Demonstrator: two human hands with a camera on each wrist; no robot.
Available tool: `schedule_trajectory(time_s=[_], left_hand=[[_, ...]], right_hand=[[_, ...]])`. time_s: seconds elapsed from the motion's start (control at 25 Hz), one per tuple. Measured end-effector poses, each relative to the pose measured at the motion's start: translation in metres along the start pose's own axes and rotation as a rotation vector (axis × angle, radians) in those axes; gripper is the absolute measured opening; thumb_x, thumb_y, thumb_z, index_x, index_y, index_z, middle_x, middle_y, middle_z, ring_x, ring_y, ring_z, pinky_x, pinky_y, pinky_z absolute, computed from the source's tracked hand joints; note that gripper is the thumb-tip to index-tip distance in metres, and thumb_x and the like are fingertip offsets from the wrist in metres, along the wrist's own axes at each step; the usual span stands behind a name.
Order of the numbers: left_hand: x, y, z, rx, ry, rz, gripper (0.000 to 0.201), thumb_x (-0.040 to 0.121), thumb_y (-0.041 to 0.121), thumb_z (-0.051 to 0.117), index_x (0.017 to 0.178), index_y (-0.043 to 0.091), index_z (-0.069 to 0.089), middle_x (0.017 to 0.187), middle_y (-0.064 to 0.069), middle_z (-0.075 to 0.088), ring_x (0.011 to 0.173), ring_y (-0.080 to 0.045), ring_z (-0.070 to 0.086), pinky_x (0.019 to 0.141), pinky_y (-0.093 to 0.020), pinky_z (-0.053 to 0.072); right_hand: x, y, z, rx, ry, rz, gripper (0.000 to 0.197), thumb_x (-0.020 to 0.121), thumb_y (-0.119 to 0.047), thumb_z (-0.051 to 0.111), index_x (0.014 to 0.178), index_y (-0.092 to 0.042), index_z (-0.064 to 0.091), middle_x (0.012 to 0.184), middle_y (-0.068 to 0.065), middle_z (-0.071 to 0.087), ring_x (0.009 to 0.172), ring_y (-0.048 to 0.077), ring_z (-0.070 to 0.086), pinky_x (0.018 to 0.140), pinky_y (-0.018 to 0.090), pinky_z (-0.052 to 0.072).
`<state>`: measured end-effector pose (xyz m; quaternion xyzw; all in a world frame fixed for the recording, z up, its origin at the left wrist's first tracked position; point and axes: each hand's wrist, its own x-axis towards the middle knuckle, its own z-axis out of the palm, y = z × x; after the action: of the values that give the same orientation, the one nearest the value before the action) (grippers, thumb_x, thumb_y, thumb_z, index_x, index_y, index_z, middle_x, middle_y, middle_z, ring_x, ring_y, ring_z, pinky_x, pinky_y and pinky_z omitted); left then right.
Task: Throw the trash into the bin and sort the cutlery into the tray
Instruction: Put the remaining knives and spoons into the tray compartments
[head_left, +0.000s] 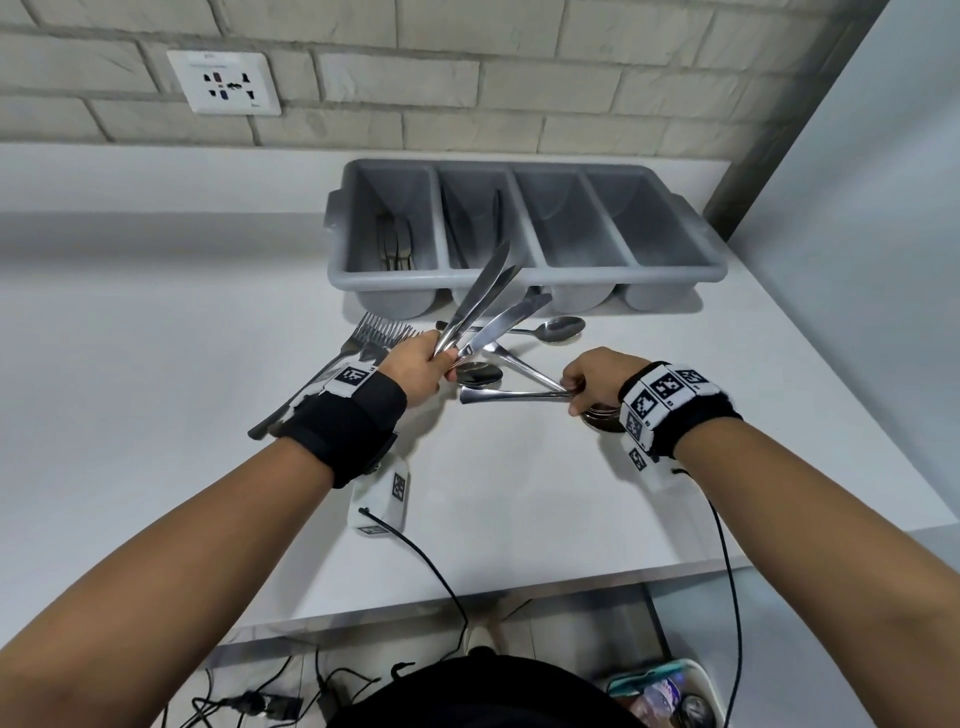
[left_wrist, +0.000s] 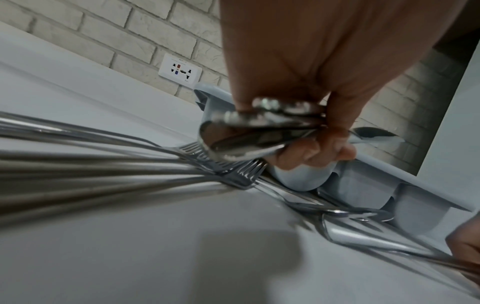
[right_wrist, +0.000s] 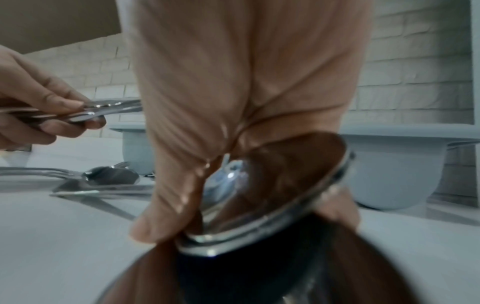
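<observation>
My left hand (head_left: 423, 361) grips three table knives (head_left: 485, 301) by their handles, blades fanned up toward the grey four-compartment tray (head_left: 524, 275). The left wrist view shows the knife handle ends (left_wrist: 259, 127) bunched in the curled fingers. My right hand (head_left: 589, 379) holds a stack of spoons (head_left: 511, 396) by their bowls, handles pointing left just above the table. In the right wrist view the spoon bowls (right_wrist: 259, 195) sit nested under the thumb. Several forks (head_left: 376, 338) lie on the table beneath my left wrist. Two loose spoons (head_left: 558, 329) (head_left: 478, 375) lie between my hands.
The tray's leftmost compartment holds dark-looking cutlery (head_left: 395, 244), and a knife (head_left: 496, 218) leans in the second. The two right compartments look bare. A bin with trash (head_left: 660, 691) stands below the table's front edge at right. A brick wall with a socket (head_left: 226, 83) is behind.
</observation>
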<state>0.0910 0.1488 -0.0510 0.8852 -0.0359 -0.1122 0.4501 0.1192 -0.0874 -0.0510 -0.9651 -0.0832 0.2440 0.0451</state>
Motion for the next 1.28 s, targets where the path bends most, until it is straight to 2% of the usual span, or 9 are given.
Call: schedule_trajectory(time_s=[0.2,0.4,0.52,0.64,0.76,0.96,1.04,1.12,1.28], left_hand=[[-0.007,0.009,-0.003,-0.263,-0.013,-0.028,0.024,0.098,0.014,0.040,0.076,0.023,0.046,0.073,0.005,0.057,0.052,-0.011,0.042,0.045,-0.021,0.034],[-0.007,0.019,-0.020,-0.652,0.021,-0.068,0.029,0.093,-0.010,0.034,0.089,0.013,0.051,0.083,-0.001,0.061,0.042,-0.004,0.049,0.035,-0.016,0.039],[0.003,0.030,-0.037,-0.801,0.061,-0.114,0.030,0.091,-0.013,0.033,0.085,0.008,0.053,0.085,-0.002,0.061,0.037,-0.004,0.052,0.035,-0.016,0.045],[0.029,0.039,-0.059,-0.796,0.134,-0.149,0.030,0.091,-0.012,0.036,0.080,0.008,0.055,0.081,-0.005,0.060,0.048,-0.011,0.059,0.038,-0.015,0.047],[0.061,0.051,-0.081,-0.764,0.163,-0.241,0.027,0.093,-0.009,0.037,0.075,0.003,0.054,0.076,-0.009,0.058,0.043,-0.009,0.065,0.039,-0.016,0.052],[0.114,0.050,-0.108,-0.384,0.175,-0.408,0.017,0.094,-0.004,0.040,0.091,0.001,0.056,0.031,-0.003,0.058,0.023,-0.006,0.054,0.041,-0.025,0.050],[0.125,0.049,-0.112,-0.254,0.125,-0.453,0.021,0.096,0.004,0.037,0.082,0.001,0.052,0.028,-0.001,0.054,0.024,-0.012,0.052,0.037,-0.022,0.043],[0.138,0.047,-0.114,-0.082,0.129,-0.470,0.027,0.098,0.013,0.039,0.091,-0.005,0.057,0.054,-0.014,0.062,0.048,-0.024,0.058,0.047,-0.028,0.044],[0.143,0.057,-0.116,0.261,0.144,-0.474,0.049,0.099,0.029,0.035,0.128,-0.008,0.050,0.133,-0.026,0.053,0.123,-0.036,0.051,0.101,-0.035,0.040]], right_hand=[[-0.024,0.012,0.010,0.122,0.033,0.081,0.023,0.074,-0.019,0.073,0.096,-0.015,0.070,0.086,-0.002,0.060,0.085,0.018,0.054,0.083,0.030,0.045],[-0.062,0.024,0.011,0.321,0.188,0.097,0.015,0.076,-0.017,0.068,0.070,-0.031,0.066,0.083,-0.003,0.063,0.084,0.019,0.058,0.083,0.033,0.048],[-0.071,0.026,-0.003,0.603,0.351,0.033,0.018,0.078,-0.003,0.065,0.070,-0.020,0.066,0.076,0.003,0.064,0.074,0.013,0.059,0.074,0.025,0.046],[-0.063,0.024,-0.024,0.777,0.458,-0.026,0.024,0.080,0.002,0.063,0.069,-0.019,0.063,0.057,-0.009,0.059,0.043,-0.008,0.053,0.049,0.004,0.039],[-0.039,0.026,-0.049,0.939,0.472,-0.048,0.022,0.083,0.006,0.059,0.072,-0.013,0.061,0.046,-0.009,0.057,0.030,-0.004,0.046,0.036,0.005,0.036],[0.002,0.033,-0.079,0.969,0.513,-0.053,0.029,0.083,0.004,0.061,0.070,-0.022,0.063,0.058,-0.004,0.060,0.034,-0.007,0.051,0.045,0.010,0.044],[0.014,0.035,-0.084,1.031,0.487,-0.045,0.031,0.084,0.006,0.059,0.070,-0.022,0.063,0.061,0.001,0.059,0.035,-0.005,0.052,0.043,0.010,0.045],[0.027,0.038,-0.088,1.036,0.441,-0.038,0.034,0.084,0.007,0.058,0.071,-0.023,0.064,0.066,0.003,0.061,0.041,-0.003,0.056,0.053,0.013,0.050],[0.047,0.040,-0.099,0.920,0.425,-0.046,0.038,0.085,0.006,0.056,0.069,-0.027,0.062,0.071,0.001,0.064,0.058,0.006,0.058,0.066,0.020,0.045]])
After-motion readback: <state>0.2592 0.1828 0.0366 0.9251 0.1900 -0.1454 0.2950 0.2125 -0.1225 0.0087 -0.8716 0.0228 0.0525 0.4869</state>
